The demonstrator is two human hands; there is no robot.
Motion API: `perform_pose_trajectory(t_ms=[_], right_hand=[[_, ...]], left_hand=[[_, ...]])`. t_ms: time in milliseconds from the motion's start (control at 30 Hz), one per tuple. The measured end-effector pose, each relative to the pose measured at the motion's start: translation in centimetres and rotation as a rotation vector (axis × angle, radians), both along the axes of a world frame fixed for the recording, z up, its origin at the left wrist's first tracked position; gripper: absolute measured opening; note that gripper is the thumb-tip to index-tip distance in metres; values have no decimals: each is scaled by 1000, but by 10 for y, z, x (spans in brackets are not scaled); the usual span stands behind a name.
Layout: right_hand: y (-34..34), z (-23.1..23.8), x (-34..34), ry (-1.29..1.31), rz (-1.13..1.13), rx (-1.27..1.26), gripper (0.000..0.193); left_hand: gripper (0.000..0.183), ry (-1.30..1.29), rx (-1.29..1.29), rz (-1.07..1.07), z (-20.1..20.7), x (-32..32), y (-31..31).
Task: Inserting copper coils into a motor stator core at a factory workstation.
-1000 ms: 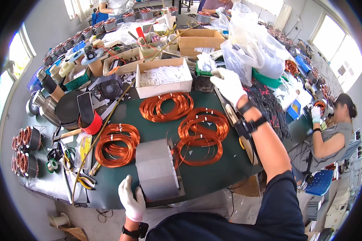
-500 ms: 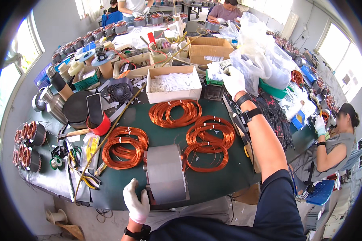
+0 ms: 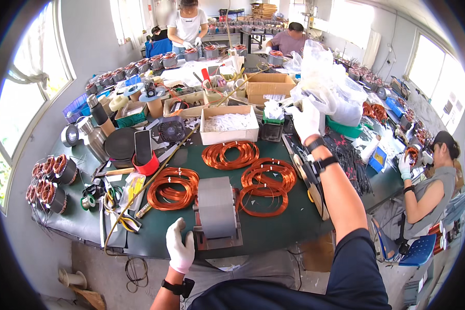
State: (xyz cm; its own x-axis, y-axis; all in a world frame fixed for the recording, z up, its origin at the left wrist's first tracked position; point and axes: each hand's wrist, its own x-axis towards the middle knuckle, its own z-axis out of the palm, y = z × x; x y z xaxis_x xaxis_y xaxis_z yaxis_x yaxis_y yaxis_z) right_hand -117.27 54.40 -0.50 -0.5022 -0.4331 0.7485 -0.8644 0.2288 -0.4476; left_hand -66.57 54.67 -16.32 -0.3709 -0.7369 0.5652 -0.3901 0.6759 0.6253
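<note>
In front of me a grey cylindrical metal core (image 3: 216,206) lies on its side in a low holder at the table's near edge. My left hand (image 3: 180,249), white-gloved, is just left of it, thumb and fingers apart, nothing in them. My right hand (image 3: 306,121), also gloved, is stretched far forward beside a green-topped box (image 3: 272,129) with white slips (image 3: 273,109) in it. Its fingertips are partly lost against white plastic bags (image 3: 323,77), so any held slip cannot be made out. Copper wire coils (image 3: 173,189) lie around the core.
A white carton (image 3: 229,135) of pale slips stands behind the coils. At left are a phone (image 3: 143,145) in a red holder, pliers (image 3: 129,222), a metal flask (image 3: 92,139) and wound stators (image 3: 51,198). Black leads (image 3: 346,160) lie at right. A co-worker (image 3: 429,181) sits at right; others work behind.
My right hand has shifted slightly right, away from the box of white slips. My left hand remains beside the core. The view has tilted up, showing more of the room's far end.
</note>
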Motion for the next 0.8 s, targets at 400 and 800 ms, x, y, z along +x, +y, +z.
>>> perform_pose_trajectory(t_ms=[400, 800], right_hand=[[152, -10, 284, -1014, 986, -135, 13], [147, -46, 306, 250, 757, 128, 42]], left_hand=[[37, 156, 407, -411, 143, 2, 29], [6, 161, 562, -381, 118, -14, 60]])
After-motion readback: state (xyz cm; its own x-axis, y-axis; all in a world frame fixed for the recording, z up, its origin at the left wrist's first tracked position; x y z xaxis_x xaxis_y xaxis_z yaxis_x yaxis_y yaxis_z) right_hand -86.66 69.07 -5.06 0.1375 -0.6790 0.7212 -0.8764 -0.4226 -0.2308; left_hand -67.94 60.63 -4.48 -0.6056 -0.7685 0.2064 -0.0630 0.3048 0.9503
